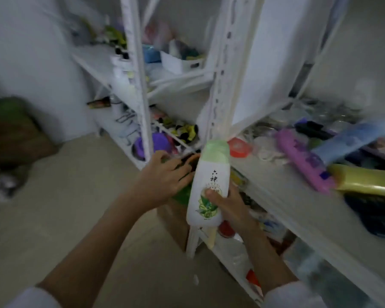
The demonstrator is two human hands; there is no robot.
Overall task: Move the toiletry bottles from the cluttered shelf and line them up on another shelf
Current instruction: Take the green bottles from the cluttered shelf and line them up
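Both forearms reach forward in front of the white shelving. The right hand [227, 203] grips the lower half of a white bottle [209, 185], thumb across its label. The left hand [165, 176] curls around a green bottle [183, 192] just beside it. The white bottle stands nearly upright in the air, pale green cap on top, black characters and a leafy green picture on its front, near the edge of the cluttered shelf [287, 196].

Bottle [209, 181] upright between both hands, left of shelf [282, 196].

White sleeves [291, 294] pushed up, forearms and hands [165, 177] bare.
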